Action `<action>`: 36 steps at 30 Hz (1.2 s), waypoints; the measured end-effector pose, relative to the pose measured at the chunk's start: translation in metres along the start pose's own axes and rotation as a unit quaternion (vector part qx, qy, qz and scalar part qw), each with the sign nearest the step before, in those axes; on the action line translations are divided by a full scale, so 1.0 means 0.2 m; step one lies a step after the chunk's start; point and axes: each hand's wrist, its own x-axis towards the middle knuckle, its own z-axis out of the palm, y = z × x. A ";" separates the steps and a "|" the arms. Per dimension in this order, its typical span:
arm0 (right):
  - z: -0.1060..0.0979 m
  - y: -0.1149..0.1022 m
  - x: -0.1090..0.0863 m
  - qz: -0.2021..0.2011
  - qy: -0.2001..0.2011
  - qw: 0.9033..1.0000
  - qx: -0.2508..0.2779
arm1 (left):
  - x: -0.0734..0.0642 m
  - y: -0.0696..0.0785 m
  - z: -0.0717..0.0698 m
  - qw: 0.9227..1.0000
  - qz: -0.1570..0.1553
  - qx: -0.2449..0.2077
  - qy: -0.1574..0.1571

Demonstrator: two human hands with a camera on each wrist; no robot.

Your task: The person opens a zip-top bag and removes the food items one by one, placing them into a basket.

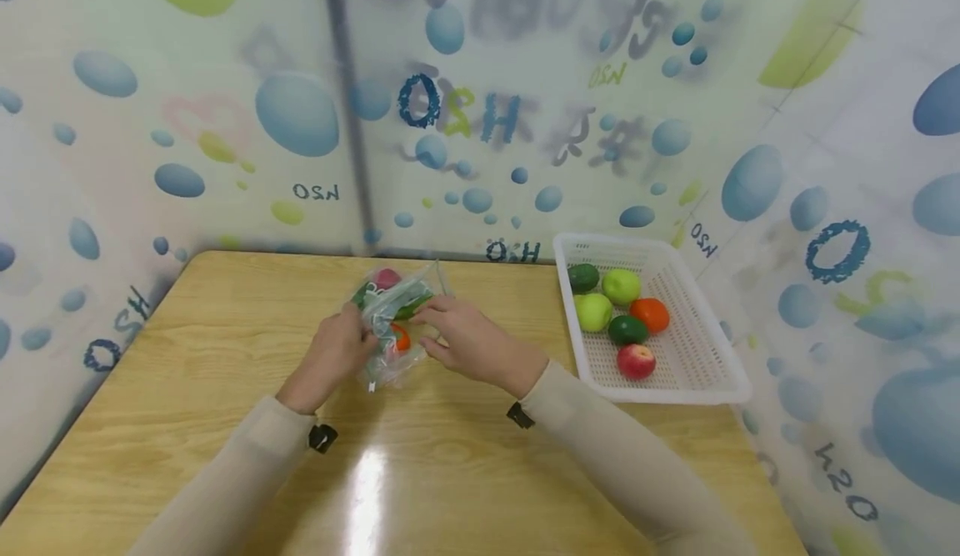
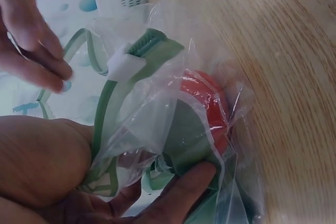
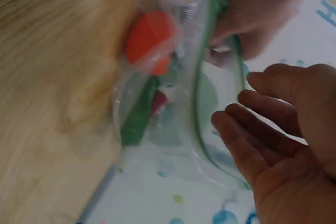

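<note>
A clear zip bag with a green zip strip and a white slider stands above the wooden table, its mouth parted. Through the plastic I see a round orange-red piece, something long and green and a pinkish-red piece; their exact kinds are unclear. My left hand grips the bag by its rim, thumb on one side and fingers on the other. Beside the opposite rim is my right hand, its fingers loosely bent with nothing between them; contact with the plastic cannot be made out.
On the right of the table sits a white perforated basket. It holds green apples, dark green avocado-like fruits, an orange-red fruit and a red apple or peach. Printed curtains surround the table.
</note>
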 end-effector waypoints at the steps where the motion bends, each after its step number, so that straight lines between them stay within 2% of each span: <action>1: 0.03 0.01 0.02 -0.009 -0.002 1.000 -0.007 | 0.00 0.00 0.00 1.000 0.002 0.001 0.002; 4: 0.11 0.03 0.07 -0.010 -0.008 0.999 -0.045 | 0.00 0.00 0.00 1.000 0.009 0.006 0.005; 9: 0.21 0.04 0.13 0.056 -0.048 0.994 -0.082 | 0.01 0.00 0.01 1.000 0.003 0.008 -0.004; 13: 0.28 0.05 0.16 0.092 -0.073 0.990 -0.075 | 0.01 0.01 0.01 1.000 -0.001 0.013 -0.006; 17: 0.32 0.05 0.18 0.096 -0.067 0.991 -0.056 | 0.01 0.01 0.01 1.000 0.011 0.027 0.004; 21: 0.35 0.05 0.19 0.101 -0.053 0.993 -0.010 | 0.00 0.02 0.02 0.999 0.025 0.037 0.013; 29: 0.40 0.05 0.20 0.136 -0.063 0.987 0.053 | 0.01 0.03 0.01 0.999 0.014 0.045 -0.016; 34: 0.41 0.05 0.19 0.143 -0.060 0.985 0.072 | 0.00 0.04 0.01 0.999 0.007 0.038 -0.021; 36: 0.41 0.05 0.19 0.141 -0.056 0.986 0.074 | 0.00 0.04 0.01 0.999 0.008 0.034 -0.013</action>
